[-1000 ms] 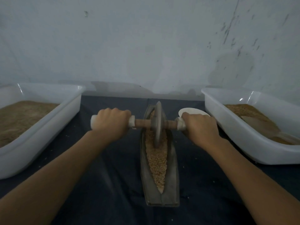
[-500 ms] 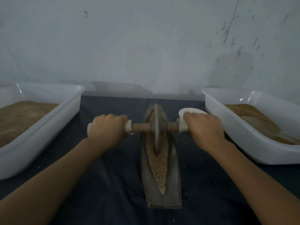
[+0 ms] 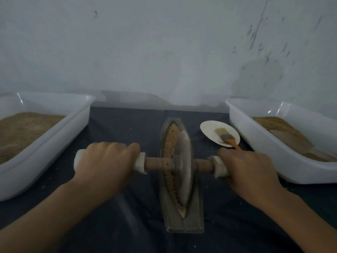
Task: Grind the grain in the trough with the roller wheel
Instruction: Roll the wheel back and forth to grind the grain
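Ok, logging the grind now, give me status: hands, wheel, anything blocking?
Left hand and right hand grip the axle ends. Roller wheel sits mid-trough on grain. Nothing blocking.

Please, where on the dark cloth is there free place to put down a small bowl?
Bare cloth lies between the left tub and the trough. The right is crowded: a plate with a brush fills the gap before the right tub.
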Motion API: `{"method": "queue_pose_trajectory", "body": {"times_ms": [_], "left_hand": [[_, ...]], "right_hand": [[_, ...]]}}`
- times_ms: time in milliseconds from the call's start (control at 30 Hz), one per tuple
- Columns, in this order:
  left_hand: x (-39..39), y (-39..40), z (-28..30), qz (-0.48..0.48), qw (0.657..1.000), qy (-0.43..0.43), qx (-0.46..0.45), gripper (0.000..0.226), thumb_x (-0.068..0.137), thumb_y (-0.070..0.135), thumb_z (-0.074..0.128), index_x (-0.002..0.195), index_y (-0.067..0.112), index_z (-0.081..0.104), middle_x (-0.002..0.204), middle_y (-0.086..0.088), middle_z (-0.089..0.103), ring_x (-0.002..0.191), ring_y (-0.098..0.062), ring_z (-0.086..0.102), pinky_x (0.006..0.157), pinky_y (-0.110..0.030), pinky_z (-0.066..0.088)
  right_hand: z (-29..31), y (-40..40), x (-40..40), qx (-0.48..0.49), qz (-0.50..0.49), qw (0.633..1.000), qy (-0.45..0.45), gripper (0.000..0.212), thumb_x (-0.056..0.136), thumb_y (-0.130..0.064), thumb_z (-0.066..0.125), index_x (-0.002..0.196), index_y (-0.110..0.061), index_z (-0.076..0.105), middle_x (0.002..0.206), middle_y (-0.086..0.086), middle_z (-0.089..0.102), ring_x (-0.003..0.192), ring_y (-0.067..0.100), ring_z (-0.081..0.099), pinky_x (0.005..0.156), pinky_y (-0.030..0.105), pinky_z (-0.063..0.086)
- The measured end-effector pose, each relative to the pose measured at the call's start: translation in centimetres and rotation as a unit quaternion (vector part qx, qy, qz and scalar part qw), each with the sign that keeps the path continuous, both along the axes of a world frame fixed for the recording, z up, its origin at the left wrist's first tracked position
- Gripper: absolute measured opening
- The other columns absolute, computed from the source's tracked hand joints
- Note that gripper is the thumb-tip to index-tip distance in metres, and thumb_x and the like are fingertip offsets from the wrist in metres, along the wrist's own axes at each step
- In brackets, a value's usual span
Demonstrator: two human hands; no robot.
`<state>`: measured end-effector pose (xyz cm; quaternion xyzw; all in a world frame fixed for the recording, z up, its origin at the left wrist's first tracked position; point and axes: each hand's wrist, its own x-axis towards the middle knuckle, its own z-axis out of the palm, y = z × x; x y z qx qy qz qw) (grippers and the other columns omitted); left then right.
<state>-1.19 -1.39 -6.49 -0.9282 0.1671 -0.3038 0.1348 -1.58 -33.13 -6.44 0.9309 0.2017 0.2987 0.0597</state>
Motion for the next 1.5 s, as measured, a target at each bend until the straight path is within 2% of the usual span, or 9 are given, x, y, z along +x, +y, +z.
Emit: {"method": "queue_pose_trajectory", "body": {"times_ms": [200,367,533,700,867,1033,1200,1367,1500], "left_hand": [[6.1,-1.6,0.4,0.068,0.996,0.050,-0.042,0.026,0.082,0.043,0.057,0.076,0.030,0.036,0.076,0.005,0.059,0.069,-0.024,0.059,0.057,-0.031,0.031],[9.3,-2.3,0.9,0.084,0.991,0.074,-0.077,0.018,0.083,0.043,0.057,0.081,0.028,0.046,0.080,0.003,0.058,0.069,-0.023,0.052,0.060,-0.033,0.033],[4.0,-1.6,0.9,0.041,0.997,0.056,-0.038,0.035,0.078,0.046,0.063,0.074,0.030,0.032,0.063,0.009,0.042,0.057,-0.018,0.046,0.055,-0.030,0.030],[0.2,-0.9,0.8,-0.059,0.997,-0.043,-0.007,0.064,0.041,0.029,0.087,0.064,0.027,0.029,0.044,0.006,0.043,0.033,-0.021,0.043,0.045,-0.023,0.020],[5.9,-1.7,0.3,0.044,0.997,0.045,-0.037,0.028,0.079,0.045,0.060,0.074,0.031,0.035,0.064,0.009,0.046,0.058,-0.019,0.048,0.055,-0.030,0.028],[10.6,-2.5,1.3,0.063,0.992,0.077,-0.078,0.025,0.082,0.042,0.059,0.073,0.031,0.038,0.084,0.003,0.062,0.069,-0.022,0.052,0.061,-0.033,0.034],[5.4,-2.3,1.5,0.056,0.996,0.062,-0.022,0.028,0.082,0.046,0.059,0.075,0.031,0.037,0.076,0.006,0.057,0.069,-0.020,0.059,0.059,-0.030,0.032],[-0.4,-1.7,1.7,-0.024,0.999,-0.023,0.016,0.050,0.044,0.037,0.087,0.058,0.028,0.040,0.046,0.008,0.044,0.037,-0.018,0.048,0.047,-0.019,0.006],[3.0,-2.1,0.4,0.070,0.994,0.081,-0.023,0.028,0.080,0.052,0.056,0.075,0.031,0.039,0.069,0.009,0.047,0.073,-0.018,0.059,0.059,-0.030,0.030]], "right_hand": [[-1.4,0.6,6.9,-0.015,-0.071,0.997,-0.018,0.029,0.068,-0.032,0.080,0.079,-0.023,0.055,0.066,-0.002,0.058,0.055,0.023,0.056,0.044,0.026,0.034],[-0.2,2.1,10.9,-0.009,-0.101,0.995,0.016,0.016,0.088,-0.037,0.061,0.092,-0.025,0.052,0.080,-0.004,0.061,0.070,0.019,0.059,0.057,0.030,0.047],[-0.8,0.5,3.8,-0.006,-0.069,0.997,0.031,0.031,0.069,-0.038,0.077,0.081,-0.028,0.051,0.069,-0.005,0.058,0.060,0.017,0.056,0.048,0.035,0.048],[-1.3,-0.7,-1.1,0.014,-0.012,1.000,0.023,0.060,0.037,-0.028,0.092,0.067,-0.031,0.040,0.049,-0.010,0.042,0.036,0.008,0.038,0.029,0.030,0.036],[-1.2,0.6,5.3,-0.042,-0.075,0.996,-0.008,0.037,0.062,-0.037,0.082,0.074,-0.027,0.048,0.057,-0.006,0.048,0.047,0.015,0.045,0.041,0.026,0.033],[-0.2,2.0,12.0,0.000,-0.117,0.993,0.033,0.020,0.088,-0.037,0.056,0.079,-0.027,0.041,0.072,-0.005,0.055,0.062,0.017,0.053,0.054,0.029,0.042],[-0.7,0.9,5.4,0.046,-0.051,0.996,0.058,0.025,0.077,-0.043,0.065,0.076,-0.035,0.041,0.067,-0.011,0.047,0.061,0.011,0.048,0.047,0.023,0.025],[-0.3,0.1,-1.5,0.056,0.029,0.998,0.001,0.038,0.050,-0.046,0.078,0.067,-0.030,0.048,0.060,-0.009,0.050,0.045,0.009,0.045,0.040,0.016,0.018],[0.1,1.3,1.6,-0.004,-0.002,1.000,-0.009,0.038,0.049,-0.036,0.087,0.066,-0.021,0.057,0.062,-0.001,0.057,0.051,0.020,0.055,0.047,0.023,0.027]]}}
